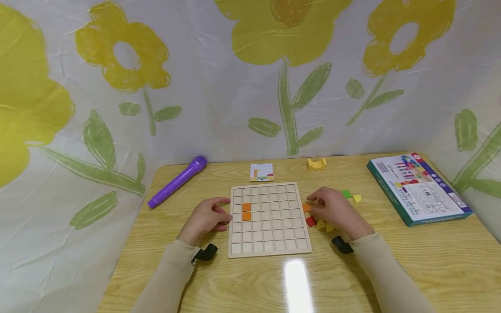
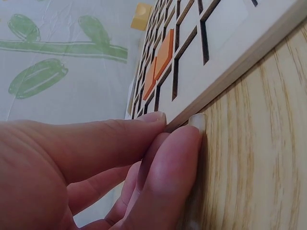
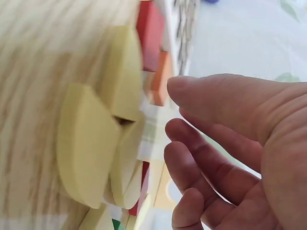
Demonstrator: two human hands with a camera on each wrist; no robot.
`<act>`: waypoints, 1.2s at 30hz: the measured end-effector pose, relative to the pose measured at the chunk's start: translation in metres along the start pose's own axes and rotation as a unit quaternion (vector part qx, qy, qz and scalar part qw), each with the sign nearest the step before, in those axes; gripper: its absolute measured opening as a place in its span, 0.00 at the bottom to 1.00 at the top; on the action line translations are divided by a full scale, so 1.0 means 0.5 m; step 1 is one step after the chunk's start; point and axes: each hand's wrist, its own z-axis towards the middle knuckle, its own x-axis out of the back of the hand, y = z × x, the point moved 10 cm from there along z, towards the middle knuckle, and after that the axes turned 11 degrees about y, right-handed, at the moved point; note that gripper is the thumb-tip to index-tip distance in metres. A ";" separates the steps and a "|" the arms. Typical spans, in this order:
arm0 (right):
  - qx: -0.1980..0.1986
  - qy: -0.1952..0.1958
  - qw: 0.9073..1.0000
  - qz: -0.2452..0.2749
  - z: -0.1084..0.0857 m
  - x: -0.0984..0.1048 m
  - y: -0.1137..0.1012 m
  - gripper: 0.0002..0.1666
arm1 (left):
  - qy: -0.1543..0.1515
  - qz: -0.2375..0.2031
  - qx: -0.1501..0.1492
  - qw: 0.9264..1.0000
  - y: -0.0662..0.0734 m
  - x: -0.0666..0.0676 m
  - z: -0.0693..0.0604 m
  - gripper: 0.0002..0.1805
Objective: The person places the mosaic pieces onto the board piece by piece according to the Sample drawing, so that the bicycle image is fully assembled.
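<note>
A pale wooden grid board (image 1: 270,253) lies on the table, with two orange square tiles (image 1: 246,211) set one above the other in its left part. My left hand (image 1: 205,219) pinches the board's left edge between thumb and index finger. Just past the right edge, my right hand (image 1: 334,211) is over a loose orange tile (image 1: 306,208). Its thumb is close to that tile in the right wrist view; contact cannot be told. A red tile (image 1: 311,221) and several yellow rounded pieces (image 3: 88,143) lie below that hand. Beyond it are a green tile (image 1: 346,194) and a yellow piece (image 1: 357,198).
Behind the board lies a pattern card (image 1: 262,172), with a yellow notched block (image 1: 316,164) to its right. A purple toy microphone (image 1: 178,182) is at the back left. A game box (image 1: 419,189) lies at right. Flower-printed cloth (image 1: 219,113) hangs behind the table.
</note>
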 end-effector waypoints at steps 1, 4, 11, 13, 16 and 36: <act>0.000 -0.001 1.000 -0.002 0.001 -0.002 0.002 0.16 | 0.000 -0.001 0.001 1.000 -0.001 0.000 0.000 0.34; 0.002 -0.007 1.000 -0.008 0.006 -0.010 0.006 0.16 | 0.001 -0.002 0.002 1.000 -0.002 -0.001 0.000 0.34; 0.001 -0.015 0.999 -0.035 0.018 -0.022 0.000 0.14 | 0.001 -0.002 -0.001 1.000 0.000 -0.001 -0.001 0.34; 0.001 -0.019 0.999 -0.038 0.019 -0.027 -0.004 0.14 | 0.001 -0.005 0.000 1.000 0.001 -0.001 -0.002 0.34; 0.005 -0.023 0.999 -0.038 0.020 -0.033 -0.009 0.15 | -0.003 -0.006 -0.001 1.000 0.002 -0.001 -0.004 0.34; -0.003 -0.027 0.999 -0.046 0.015 -0.026 -0.010 0.12 | -0.002 -0.005 0.002 1.000 -0.003 -0.001 0.001 0.33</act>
